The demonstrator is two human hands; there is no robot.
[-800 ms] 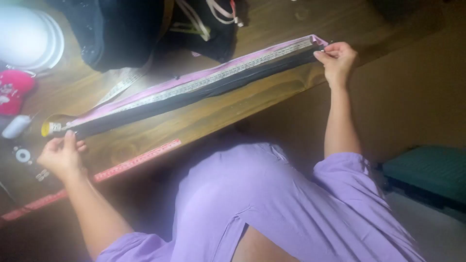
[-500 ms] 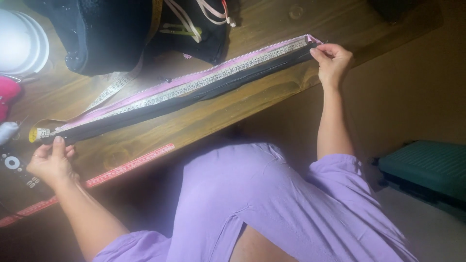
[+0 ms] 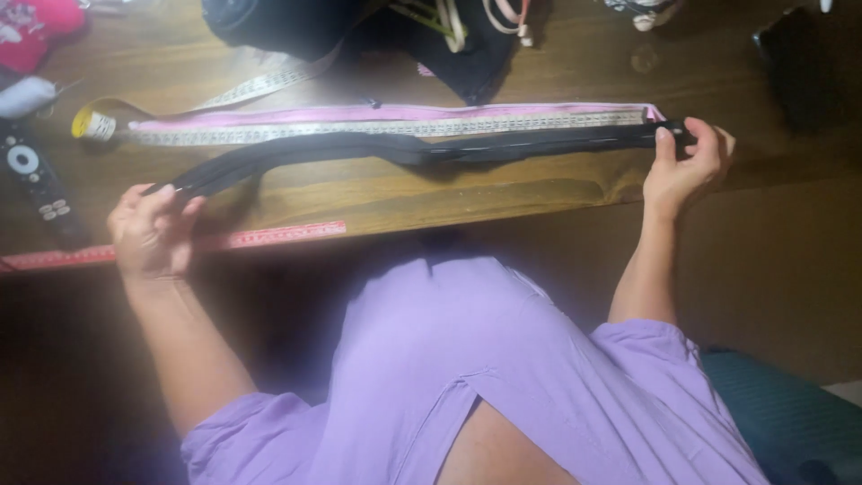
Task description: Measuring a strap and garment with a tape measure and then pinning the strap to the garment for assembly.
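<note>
On the wooden table (image 3: 557,63) I've got the black strip (image 3: 422,148) stretched out, my left hand (image 3: 151,232) pinching its end at 9 o'clock, my right hand (image 3: 687,166) pinched shut on the other end at 3. Pink strip (image 3: 386,113) and tape measure (image 3: 395,128) lie just beyond it, toward 12. Looks like the measuring step; next I'd pull it taut against the tape.

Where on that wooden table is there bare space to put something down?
Bare wood shows between the black strip and the red ruler along the table's near edge, and beyond the pink strip at upper left. It is crowded at the back by the dark bags, and at left around the remote control.
</note>
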